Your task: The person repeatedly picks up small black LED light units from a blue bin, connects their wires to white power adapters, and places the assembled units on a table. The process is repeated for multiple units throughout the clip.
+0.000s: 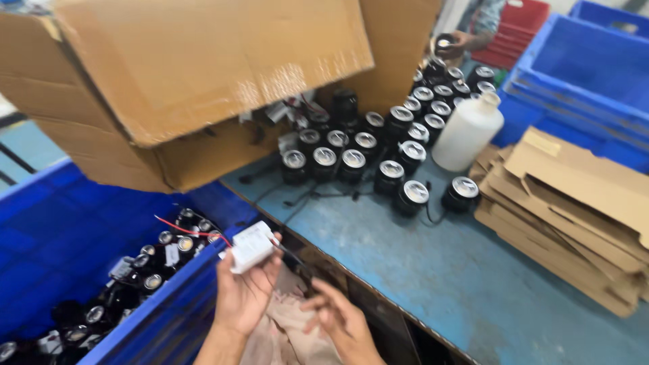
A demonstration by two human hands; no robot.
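My left hand [243, 294] holds a small white rectangular driver box [250, 247] with a red wire [189, 231] trailing left over the blue crate [169, 297]. My right hand [338, 318] is just to the right and lower, with its fingers spread and nothing in it, close to a thin dark lead that runs from the box. Both hands are at the near edge of the blue table [419, 270]. Inside the blue crate lie several black round lamps [145, 267] with wires.
A big open cardboard box [196, 74] leans over the table's far left. Many black round lamps [378, 155] stand in rows mid-table, beside a white plastic bottle [468, 132]. Flattened cardboard [574, 209] is stacked right, blue crates [581, 74] behind. Another person's hand [451, 44] holds a lamp at the far end.
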